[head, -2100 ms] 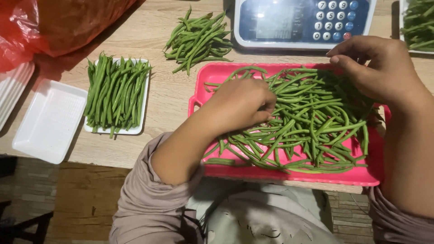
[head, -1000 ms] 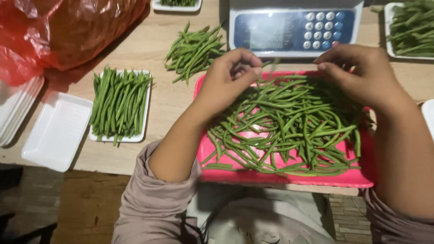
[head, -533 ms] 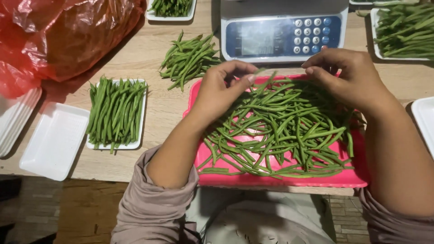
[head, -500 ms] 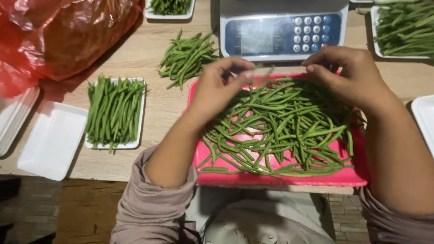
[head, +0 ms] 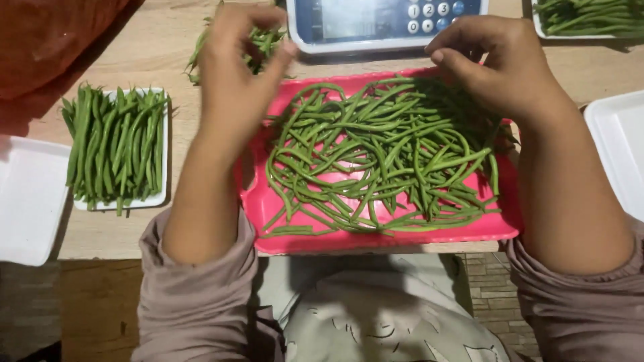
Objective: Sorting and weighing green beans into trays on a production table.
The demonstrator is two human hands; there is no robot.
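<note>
A pink tray (head: 376,243) in front of me holds a tangled heap of green beans (head: 376,154). My left hand (head: 238,74) is blurred and raised past the tray's far left corner, over a loose pile of beans (head: 258,39) on the wooden table; whether it carries anything I cannot make out. My right hand (head: 496,64) rests at the tray's far right, fingers curled and pinched down on the beans there.
A white foam tray filled with lined-up beans (head: 117,144) lies left of the pink tray. An empty foam tray (head: 27,201) lies further left, another (head: 620,147) at right. A weighing scale (head: 382,20), a bean tray (head: 590,15) and an orange plastic bag (head: 47,47) are behind.
My left hand has left the tray's far edge and swung up and left to the loose bean pile. My right hand has stayed at the tray's far right. The view has moved closer.
</note>
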